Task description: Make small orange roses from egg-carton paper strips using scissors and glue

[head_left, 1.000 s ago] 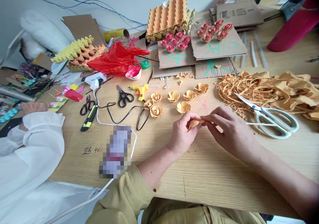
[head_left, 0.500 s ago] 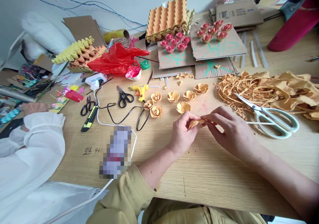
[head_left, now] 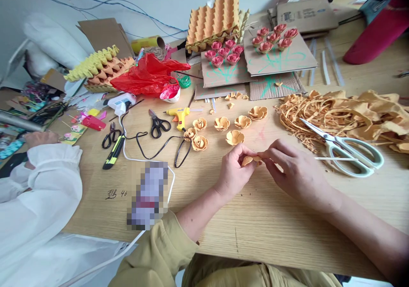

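Observation:
My left hand [head_left: 235, 170] is closed on a small orange egg-carton flower [head_left: 248, 161], pinching it between thumb and fingers. My right hand [head_left: 292, 167] meets it from the right, its thumb and fingertips pinching the flower's edge. Part of the flower is hidden by the fingers. Just beyond lie several finished-looking orange carton flowers, among them an open cup-shaped one [head_left: 235, 138] and a fuller one with a rolled centre [head_left: 200, 142]. To the right of my right hand rest light-green-handled scissors [head_left: 349, 150].
A heap of orange carton scraps [head_left: 332, 116] lies at the right. Pink flowers stand on painted cardboard [head_left: 281, 63], with egg trays [head_left: 212, 21] behind. A yellow glue gun [head_left: 179, 116], black scissors [head_left: 157, 124], a cutter [head_left: 114, 151] and cords spread leftward. A co-worker's white sleeve [head_left: 57, 172] is at left.
Both hands stay in nearly the same place on the flower. My fingers have shifted slightly, and the petal's edge between them is turned a little differently. The view has moved slightly.

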`<control>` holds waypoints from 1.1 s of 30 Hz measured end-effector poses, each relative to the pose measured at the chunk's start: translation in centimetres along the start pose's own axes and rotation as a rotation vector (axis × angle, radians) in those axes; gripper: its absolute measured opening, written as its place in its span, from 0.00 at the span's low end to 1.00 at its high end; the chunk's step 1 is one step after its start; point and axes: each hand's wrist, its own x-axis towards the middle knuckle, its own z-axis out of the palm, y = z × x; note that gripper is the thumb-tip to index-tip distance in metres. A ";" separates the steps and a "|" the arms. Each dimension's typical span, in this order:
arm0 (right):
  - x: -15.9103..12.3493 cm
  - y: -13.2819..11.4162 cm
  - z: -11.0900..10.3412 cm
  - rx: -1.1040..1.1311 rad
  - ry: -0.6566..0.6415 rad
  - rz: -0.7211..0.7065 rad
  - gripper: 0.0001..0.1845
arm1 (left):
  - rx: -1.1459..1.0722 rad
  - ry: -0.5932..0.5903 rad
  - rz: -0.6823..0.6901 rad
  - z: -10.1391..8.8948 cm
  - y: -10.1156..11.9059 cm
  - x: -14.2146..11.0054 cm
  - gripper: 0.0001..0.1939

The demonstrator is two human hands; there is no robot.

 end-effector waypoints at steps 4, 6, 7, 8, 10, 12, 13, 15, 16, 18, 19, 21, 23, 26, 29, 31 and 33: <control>0.1 0.0 -0.1 0.049 0.021 0.021 0.10 | -0.027 0.030 0.011 0.1 0.0 0.0 0.08; 0.1 0.0 -0.1 0.094 0.032 0.046 0.10 | -0.033 0.043 0.023 0.2 -0.2 0.0 0.08; 0.1 -0.1 -0.1 0.102 0.033 0.055 0.10 | -0.035 0.044 0.026 0.2 -0.2 -0.1 0.07; 0.1 -0.1 -0.1 0.103 0.030 0.061 0.10 | -0.037 0.043 0.025 0.2 -0.2 -0.1 0.07; 0.1 -0.1 0.0 0.101 0.016 0.067 0.09 | -0.033 0.042 0.020 0.2 -0.3 -0.2 0.06; 0.0 -0.1 0.1 0.097 0.012 0.061 0.09 | -0.041 0.046 0.016 0.2 -0.2 -0.1 0.06; 0.0 -0.1 0.1 0.084 0.017 0.052 0.09 | -0.060 0.043 0.008 0.3 -0.2 -0.1 0.07; 0.0 -0.1 0.1 0.031 0.028 0.022 0.10 | -0.112 0.031 -0.013 0.3 -0.2 0.0 0.08; 0.0 -0.1 0.1 -0.001 0.026 0.007 0.10 | -0.134 0.027 -0.028 0.4 -0.2 0.0 0.08; 0.1 0.0 0.1 -0.039 0.009 0.001 0.11 | -0.136 0.021 -0.076 0.5 -0.1 0.1 0.08; 0.1 0.0 0.1 -0.031 -0.003 0.016 0.10 | -0.116 0.017 -0.097 0.5 -0.1 0.2 0.07; 0.2 0.2 0.1 0.031 -0.017 0.068 0.09 | -0.041 0.009 -0.096 0.4 0.1 0.3 0.05; 0.3 0.4 0.0 0.098 -0.014 0.123 0.09 | 0.045 0.008 -0.030 0.2 0.2 0.4 0.06; 0.4 0.6 -0.2 0.141 0.007 0.170 0.07 | 0.117 0.037 0.042 -0.1 0.2 0.4 0.07; 0.4 0.2 -0.5 0.193 0.010 0.204 0.06 | 0.089 0.064 0.008 -0.1 -0.2 0.4 0.08; 0.4 -0.1 -0.5 0.229 -0.007 0.225 0.08 | 0.039 0.067 -0.009 0.0 -0.5 0.4 0.10; 0.4 -0.5 -0.4 0.235 -0.040 0.237 0.10 | 0.002 0.060 -0.005 0.2 -0.6 0.3 0.11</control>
